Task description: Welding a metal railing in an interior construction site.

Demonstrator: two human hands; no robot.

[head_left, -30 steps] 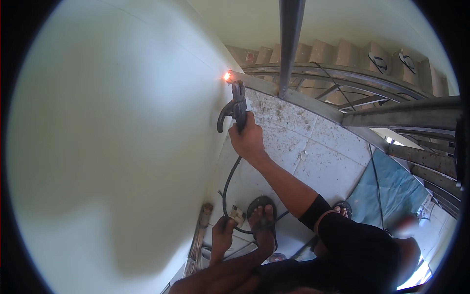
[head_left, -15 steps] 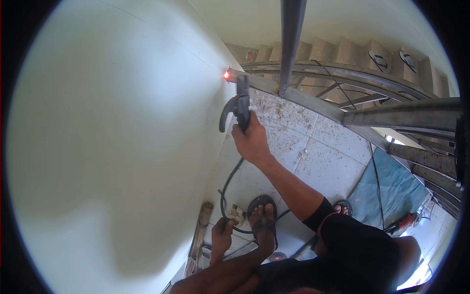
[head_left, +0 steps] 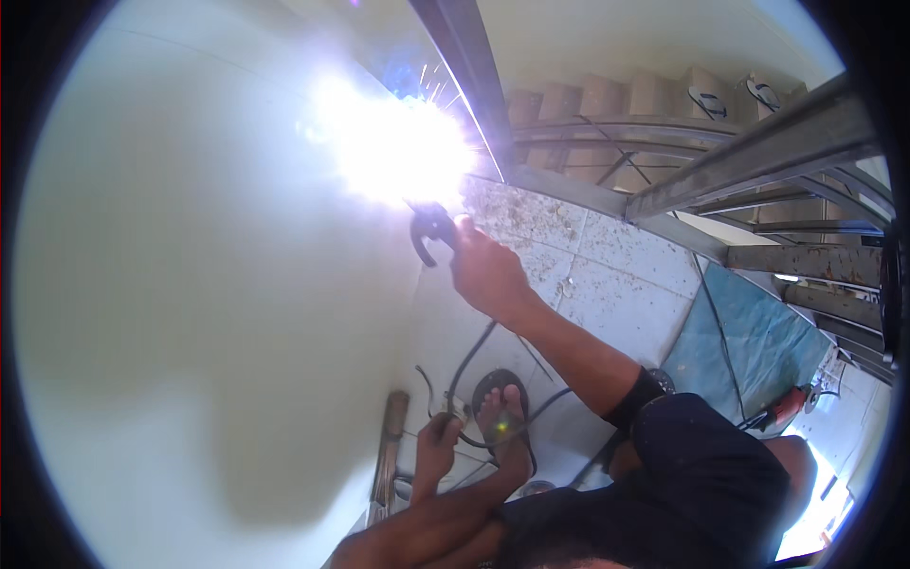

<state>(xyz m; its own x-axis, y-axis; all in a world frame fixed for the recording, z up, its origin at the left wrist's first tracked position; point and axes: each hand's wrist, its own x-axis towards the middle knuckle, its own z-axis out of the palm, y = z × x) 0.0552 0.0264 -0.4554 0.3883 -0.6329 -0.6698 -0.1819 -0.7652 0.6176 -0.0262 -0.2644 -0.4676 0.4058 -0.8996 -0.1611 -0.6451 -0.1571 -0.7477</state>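
My right hand (head_left: 488,272) is closed round the handle of a dark welding electrode holder (head_left: 433,226). At the holder's far end a blinding white arc (head_left: 403,147) throws sparks where the wall meets the metal railing's bottom bar (head_left: 569,194). The glare hides the electrode and the joint. Lower down, beside my sandalled foot (head_left: 502,417), my left hand (head_left: 438,446) is curled round a black cable (head_left: 464,365), which loops up toward the holder.
A pale wall (head_left: 190,284) fills the left side. Metal railing bars (head_left: 758,152) stand at the right, with steps (head_left: 645,100) beyond. Debris lies on the white floor tiles (head_left: 607,275). A teal sheet (head_left: 749,332), a red angle grinder (head_left: 785,408) and a stick bundle (head_left: 391,441) lie nearby.
A faint red glow at the corner has become a bright arc with sparks. My view has shifted, and the upright bar appears tilted. My left hand stays by the foot.
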